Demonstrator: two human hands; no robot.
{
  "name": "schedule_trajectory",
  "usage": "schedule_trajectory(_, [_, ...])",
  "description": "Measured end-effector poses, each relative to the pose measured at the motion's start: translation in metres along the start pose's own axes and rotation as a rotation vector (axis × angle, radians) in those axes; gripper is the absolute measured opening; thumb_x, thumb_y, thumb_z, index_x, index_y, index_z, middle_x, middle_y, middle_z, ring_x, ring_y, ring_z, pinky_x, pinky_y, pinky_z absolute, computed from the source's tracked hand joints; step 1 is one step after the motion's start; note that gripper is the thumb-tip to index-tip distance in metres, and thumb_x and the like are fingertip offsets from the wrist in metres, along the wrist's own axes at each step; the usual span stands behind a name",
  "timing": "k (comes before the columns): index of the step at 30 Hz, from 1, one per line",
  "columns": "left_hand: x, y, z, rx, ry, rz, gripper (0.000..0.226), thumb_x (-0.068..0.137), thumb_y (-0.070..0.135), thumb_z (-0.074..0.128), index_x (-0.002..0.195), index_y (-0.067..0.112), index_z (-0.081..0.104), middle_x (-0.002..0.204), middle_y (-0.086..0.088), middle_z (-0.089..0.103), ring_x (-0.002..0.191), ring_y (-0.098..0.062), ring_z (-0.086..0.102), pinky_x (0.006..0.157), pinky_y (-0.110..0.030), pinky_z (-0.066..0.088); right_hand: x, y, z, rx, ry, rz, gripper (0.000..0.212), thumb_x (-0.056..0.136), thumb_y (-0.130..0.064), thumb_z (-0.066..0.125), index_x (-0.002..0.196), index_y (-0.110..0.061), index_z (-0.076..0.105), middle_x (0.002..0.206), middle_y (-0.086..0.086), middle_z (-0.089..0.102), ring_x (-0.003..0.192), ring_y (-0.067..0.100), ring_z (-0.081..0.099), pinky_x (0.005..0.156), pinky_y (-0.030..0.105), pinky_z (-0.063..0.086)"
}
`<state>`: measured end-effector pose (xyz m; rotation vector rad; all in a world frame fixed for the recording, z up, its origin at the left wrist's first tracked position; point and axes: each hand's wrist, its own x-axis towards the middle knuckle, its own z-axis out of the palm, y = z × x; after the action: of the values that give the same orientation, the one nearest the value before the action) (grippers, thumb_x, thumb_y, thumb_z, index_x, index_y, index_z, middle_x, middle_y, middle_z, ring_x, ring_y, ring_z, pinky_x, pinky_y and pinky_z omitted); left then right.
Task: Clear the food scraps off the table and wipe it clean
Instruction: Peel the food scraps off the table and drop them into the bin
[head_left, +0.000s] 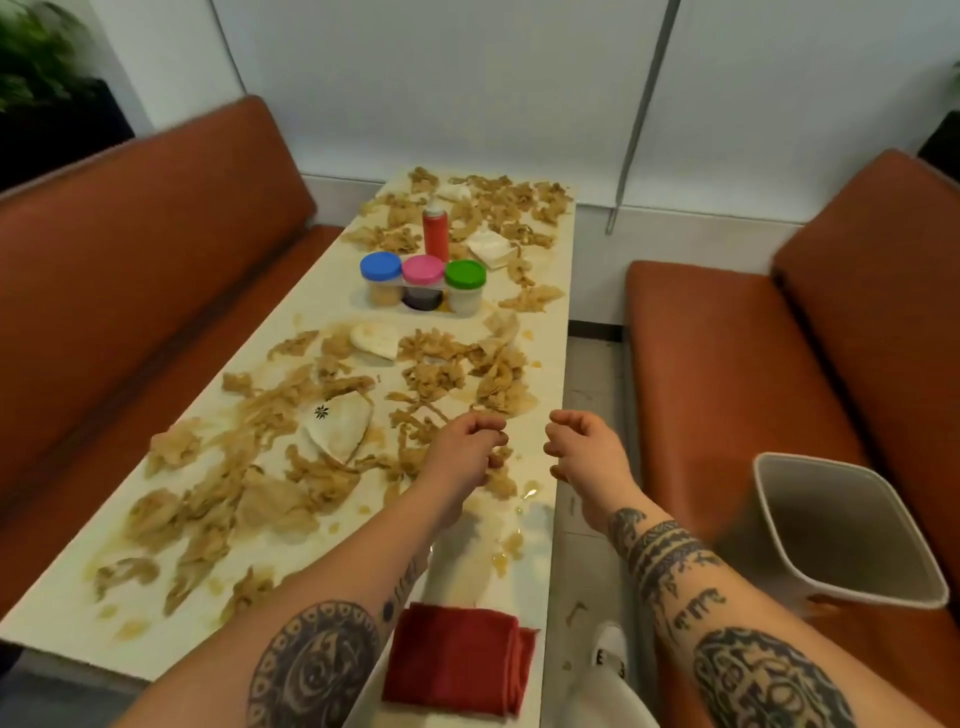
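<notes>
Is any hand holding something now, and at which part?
The right hand holds nothing. The left hand curls over the food scraps; whether it pinches any cannot be told.

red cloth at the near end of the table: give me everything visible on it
The red cloth is folded into a rough rectangle, with stacked layers showing along its right edge. It looks like soft, matte fabric with no visible stains. It lies flat on the near end of the white table, close to the right edge. The food scraps lie beyond it, and none sit on it.
</notes>
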<state>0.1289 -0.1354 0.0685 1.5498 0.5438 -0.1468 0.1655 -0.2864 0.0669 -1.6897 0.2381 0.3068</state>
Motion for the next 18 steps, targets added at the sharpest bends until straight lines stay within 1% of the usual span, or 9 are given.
schedule_trajectory(2, [-0.011, -0.010, -0.034, -0.013, 0.068, 0.005, 0.018, 0.097, 0.013, 0.055, 0.107, 0.019, 0.070, 0.108, -0.004, 0.073, 0.075, -0.016, 0.061, 0.060, -0.028, 0.045, -0.013, 0.000, 0.026, -0.029, -0.060, -0.004, 0.019, 0.100, -0.018, 0.059, 0.118, -0.018, 0.062, 0.109, 0.002, 0.065, 0.090, 0.014, 0.062, 0.069, 0.027, 0.051])
schedule_trajectory(4, [-0.023, -0.021, -0.066, 0.006, 0.129, 0.018, 0.018, 0.098, 0.011, 0.055, 0.108, 0.016, 0.069, 0.102, -0.004, 0.072, 0.074, -0.016, 0.060, 0.057, -0.025, 0.046, -0.025, 0.004, 0.049, -0.078, -0.125, -0.023, 0.018, 0.099, -0.018, 0.060, 0.117, -0.019, 0.063, 0.110, 0.001, 0.067, 0.088, 0.015, 0.063, 0.069, 0.029, 0.052])
schedule_trajectory(7, [-0.041, -0.044, -0.111, 0.078, 0.215, 0.043, 0.015, 0.098, 0.014, 0.056, 0.103, 0.021, 0.068, 0.100, -0.008, 0.071, 0.077, -0.016, 0.061, 0.062, -0.029, 0.047, -0.043, 0.015, 0.081, -0.221, -0.236, -0.086, 0.013, 0.097, -0.019, 0.064, 0.109, -0.020, 0.066, 0.105, 0.002, 0.070, 0.079, 0.015, 0.061, 0.066, 0.029, 0.051])
schedule_trajectory(9, [-0.054, -0.061, -0.138, 0.137, 0.261, 0.049, 0.014, 0.098, 0.015, 0.058, 0.100, 0.025, 0.068, 0.100, -0.002, 0.070, 0.080, -0.016, 0.062, 0.066, -0.030, 0.048, -0.053, 0.024, 0.099, -0.344, -0.300, -0.149, 0.008, 0.096, -0.020, 0.066, 0.103, -0.021, 0.068, 0.099, 0.000, 0.070, 0.076, 0.012, 0.062, 0.062, 0.024, 0.049])
schedule_trajectory(11, [-0.066, -0.078, -0.163, 0.206, 0.322, 0.053, 0.017, 0.095, 0.012, 0.059, 0.094, 0.026, 0.068, 0.096, 0.004, 0.068, 0.083, -0.016, 0.062, 0.069, -0.031, 0.048, -0.063, 0.035, 0.116, -0.469, -0.387, -0.219, 0.007, 0.096, -0.021, 0.066, 0.102, -0.023, 0.070, 0.095, -0.007, 0.069, 0.078, 0.010, 0.063, 0.062, 0.017, 0.048])
schedule_trajectory(14, [-0.084, -0.102, -0.194, 0.326, 0.414, 0.036, 0.022, 0.093, 0.010, 0.060, 0.092, 0.031, 0.067, 0.104, 0.010, 0.067, 0.096, -0.015, 0.063, 0.074, -0.029, 0.047, -0.076, 0.050, 0.141, -0.624, -0.541, -0.298, 0.018, 0.096, -0.022, 0.066, 0.113, -0.023, 0.073, 0.101, -0.011, 0.069, 0.086, 0.001, 0.062, 0.067, 0.009, 0.045])
schedule_trajectory(15, [-0.090, -0.110, -0.203, 0.367, 0.435, 0.019, 0.023, 0.093, 0.009, 0.059, 0.095, 0.031, 0.067, 0.107, 0.010, 0.066, 0.099, -0.016, 0.062, 0.075, -0.028, 0.046, -0.080, 0.054, 0.151, -0.680, -0.583, -0.320, 0.021, 0.096, -0.023, 0.066, 0.116, -0.023, 0.073, 0.105, -0.011, 0.070, 0.087, 0.001, 0.062, 0.071, 0.011, 0.046])
schedule_trajectory(17, [-0.102, -0.123, -0.218, 0.438, 0.469, -0.014, 0.023, 0.093, 0.008, 0.060, 0.101, 0.029, 0.067, 0.109, 0.009, 0.064, 0.100, -0.016, 0.061, 0.075, -0.026, 0.045, -0.089, 0.060, 0.171, -0.798, -0.643, -0.366, 0.024, 0.096, -0.027, 0.066, 0.118, -0.026, 0.073, 0.112, -0.011, 0.072, 0.095, 0.004, 0.064, 0.081, 0.020, 0.050])
schedule_trajectory(18, [-0.107, -0.128, -0.224, 0.471, 0.481, -0.018, 0.022, 0.093, 0.009, 0.062, 0.102, 0.029, 0.067, 0.110, 0.008, 0.064, 0.099, -0.016, 0.061, 0.076, -0.026, 0.044, -0.093, 0.063, 0.179, -0.856, -0.667, -0.389, 0.025, 0.096, -0.030, 0.065, 0.119, -0.029, 0.073, 0.115, -0.012, 0.072, 0.098, 0.006, 0.065, 0.083, 0.023, 0.050])
